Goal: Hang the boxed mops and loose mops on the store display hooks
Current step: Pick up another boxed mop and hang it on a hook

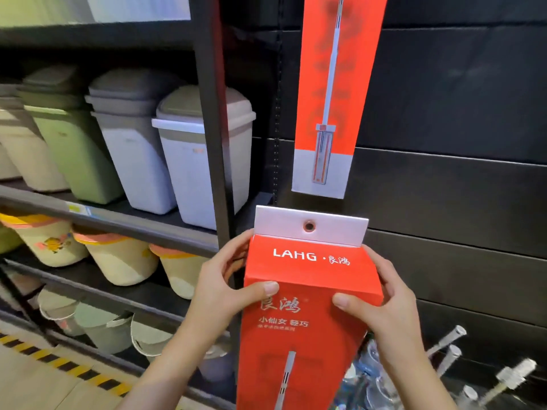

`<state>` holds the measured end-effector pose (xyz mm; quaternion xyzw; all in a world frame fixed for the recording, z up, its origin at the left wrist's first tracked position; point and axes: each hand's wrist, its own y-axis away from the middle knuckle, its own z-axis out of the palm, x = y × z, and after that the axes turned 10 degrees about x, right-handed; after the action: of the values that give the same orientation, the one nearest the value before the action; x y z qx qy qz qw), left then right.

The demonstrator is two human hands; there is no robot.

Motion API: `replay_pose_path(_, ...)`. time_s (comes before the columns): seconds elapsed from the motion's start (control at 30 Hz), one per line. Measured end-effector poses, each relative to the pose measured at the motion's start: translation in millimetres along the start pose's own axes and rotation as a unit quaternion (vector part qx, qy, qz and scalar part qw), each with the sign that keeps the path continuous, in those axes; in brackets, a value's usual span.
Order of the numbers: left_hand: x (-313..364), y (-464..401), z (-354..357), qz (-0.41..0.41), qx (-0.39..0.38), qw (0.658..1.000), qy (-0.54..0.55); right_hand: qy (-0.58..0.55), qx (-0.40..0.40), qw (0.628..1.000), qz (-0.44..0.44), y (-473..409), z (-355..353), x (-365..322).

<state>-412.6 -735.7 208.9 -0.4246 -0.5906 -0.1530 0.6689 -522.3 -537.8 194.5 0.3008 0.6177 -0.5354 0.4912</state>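
I hold a red boxed mop (307,294) upright in front of me, its white top tab with a round metal eyelet (309,226) facing me. My left hand (228,288) grips the box's left side, thumb across the front. My right hand (381,303) grips the right side, thumb on the front. Above it, a second red and white boxed mop (331,93) hangs against the black display wall (458,99); its hook is out of view. At the lower right lie loose mop handles (450,347) with silver ends.
A black shelf upright (213,113) stands left of the display wall. The shelves on the left carry lidded plastic bins (201,149) and buckets (118,258). Yellow and black floor tape (59,362) runs along the bottom left. Clear plastic wrapping (370,380) lies below the box.
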Motion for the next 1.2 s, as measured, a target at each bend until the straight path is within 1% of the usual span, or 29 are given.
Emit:
replay_pose_path(0.33,7.1,-103.4,41.3,0.062,0.023,0.995,0.074,-0.007,0.06,0.996,-0.07,-97.5,12.2,-16.1)
replay_pose_path(0.5,17.0,-139.8,49.2,0.082,0.015,0.991,0.102,-0.005,0.107,0.991,-0.085,-120.1,20.9,-33.7)
replay_pose_path(0.7,41.6,-176.3,55.8,0.101,-0.008,0.984,0.147,0.005,0.138,0.984,-0.111,-143.6,23.1,-68.0)
replay_pose_path(1.07,112.2,-221.5,63.8,0.14,-0.046,0.966,0.213,-0.016,0.149,0.971,-0.185,-180.3,25.5,-138.0)
replay_pose_path(1.2,140.7,-237.5,54.8,0.183,-0.058,0.956,0.221,-0.018,0.133,0.962,-0.237,-192.8,33.8,-167.9)
